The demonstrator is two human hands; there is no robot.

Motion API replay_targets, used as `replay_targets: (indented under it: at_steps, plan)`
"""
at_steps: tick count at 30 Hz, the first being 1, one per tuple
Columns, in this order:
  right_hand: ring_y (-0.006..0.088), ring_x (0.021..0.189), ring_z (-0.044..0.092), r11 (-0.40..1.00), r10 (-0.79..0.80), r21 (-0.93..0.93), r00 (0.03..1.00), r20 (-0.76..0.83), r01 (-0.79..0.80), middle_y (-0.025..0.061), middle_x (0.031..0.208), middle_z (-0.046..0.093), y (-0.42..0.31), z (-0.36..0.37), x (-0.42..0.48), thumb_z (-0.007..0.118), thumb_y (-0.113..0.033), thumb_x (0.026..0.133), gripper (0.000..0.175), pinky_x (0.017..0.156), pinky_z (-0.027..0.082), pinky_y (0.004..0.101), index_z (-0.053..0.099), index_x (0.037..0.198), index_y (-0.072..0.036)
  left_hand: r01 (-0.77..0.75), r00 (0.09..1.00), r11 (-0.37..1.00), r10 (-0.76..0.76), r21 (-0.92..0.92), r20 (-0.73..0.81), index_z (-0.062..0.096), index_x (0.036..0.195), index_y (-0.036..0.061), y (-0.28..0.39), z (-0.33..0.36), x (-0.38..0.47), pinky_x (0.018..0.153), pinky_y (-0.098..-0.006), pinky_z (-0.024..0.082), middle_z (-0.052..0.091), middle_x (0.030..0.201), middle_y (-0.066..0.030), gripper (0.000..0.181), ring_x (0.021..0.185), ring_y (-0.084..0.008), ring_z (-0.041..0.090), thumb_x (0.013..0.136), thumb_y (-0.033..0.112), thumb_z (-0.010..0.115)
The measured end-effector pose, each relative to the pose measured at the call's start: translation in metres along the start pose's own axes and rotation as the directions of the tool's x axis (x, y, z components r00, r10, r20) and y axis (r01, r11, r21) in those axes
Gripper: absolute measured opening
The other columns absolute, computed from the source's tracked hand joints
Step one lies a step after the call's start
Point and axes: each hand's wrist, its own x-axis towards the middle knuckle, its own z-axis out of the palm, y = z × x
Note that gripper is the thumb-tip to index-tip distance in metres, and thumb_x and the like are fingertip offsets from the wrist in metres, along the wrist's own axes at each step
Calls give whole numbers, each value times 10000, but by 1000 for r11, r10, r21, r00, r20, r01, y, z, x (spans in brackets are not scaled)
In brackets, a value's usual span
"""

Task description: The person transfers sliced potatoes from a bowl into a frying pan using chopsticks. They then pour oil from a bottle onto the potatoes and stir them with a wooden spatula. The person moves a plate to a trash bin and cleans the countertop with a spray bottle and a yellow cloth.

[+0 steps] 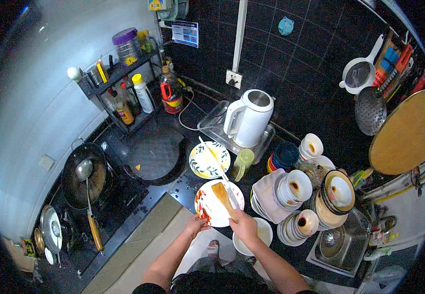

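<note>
My left hand (197,224) grips the lower left rim of a white plate (215,191) smeared with red sauce. In my right hand (242,225) is the handle of a wooden spatula (221,196), its flat blade lying over the plate; the right fingers are also close to the plate's right rim. A pale, long-handled utensil (212,152) extends from the sauced plate across a leaf-patterned plate (199,161) just behind it; its near end is partly hidden by the spatula. Beneath my right forearm stands a white bowl (238,242), partly covered.
Stacked used bowls (293,187) and plates crowd the counter at right, before a steel sink (356,253). A white kettle (254,117) stands on a clear tray behind a green cup (245,160). At left are a wok (96,183) with a ladle, a round dark board (153,156) and a bottle rack (115,75).
</note>
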Motion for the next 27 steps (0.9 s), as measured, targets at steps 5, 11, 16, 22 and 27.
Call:
replay_targets:
  at_steps: [5,11,16,22,27]
  plan:
    - [295,758,598,991,130,-34,990,52,-128,126,821,618,12,-49,-50,627,-284,704,343,668,467,381,564,975,-82,-48,999,998,49,-49,16,466,1037,-8,-17,4,13,638,-317,553,579,880,-123,242,700,-199,599,799,-8,506]
    - [279,789,593,973,178,-141,983,-50,-183,126,866,614,71,-35,-104,630,-290,697,350,682,466,378,569,976,-86,-123,992,991,121,-53,-34,483,1018,-21,-10,10,-8,586,-314,561,598,876,-133,242,694,-213,611,777,-42,504]
    - [287,768,592,983,151,-95,986,-68,-157,126,836,613,70,-44,-113,633,-273,695,344,679,463,389,570,969,-75,-197,977,980,194,-21,-90,489,1034,-42,0,-7,-47,582,-323,565,597,913,-153,273,709,-231,616,762,-64,498]
    - [319,736,584,994,8,-105,1000,-19,-10,127,809,597,92,-40,-110,662,-237,667,310,636,459,429,555,891,-51,-212,932,977,197,-17,-305,510,1010,-38,-9,-11,-105,583,-329,564,594,893,-140,253,699,-233,616,757,-54,502]
    - [315,717,586,981,-45,-188,999,24,49,155,772,600,108,-40,-107,668,-229,660,329,633,466,409,566,903,-32,-275,902,958,227,-83,-368,511,1005,-41,-30,-5,-137,598,-341,561,591,899,-149,252,706,-246,615,754,-58,502]
